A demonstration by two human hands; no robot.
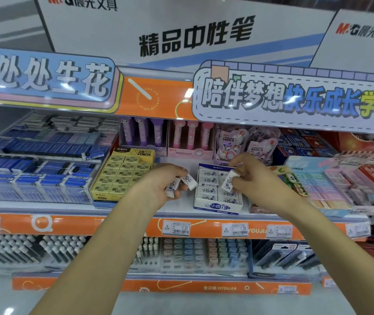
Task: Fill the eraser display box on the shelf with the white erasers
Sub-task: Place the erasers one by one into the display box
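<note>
The white and blue eraser display box sits on the middle shelf, with several white erasers lying flat in rows inside it. My left hand hovers just left of the box and grips two white erasers side by side. My right hand is over the box's right half, pinching one white eraser upright above the rows. The right rear part of the box is hidden by that hand.
A yellow box of 2B erasers stands left of the display box, with blue erasers further left. Pastel erasers fill trays on the right. Pink and purple items stand behind. An orange shelf edge with price tags runs below.
</note>
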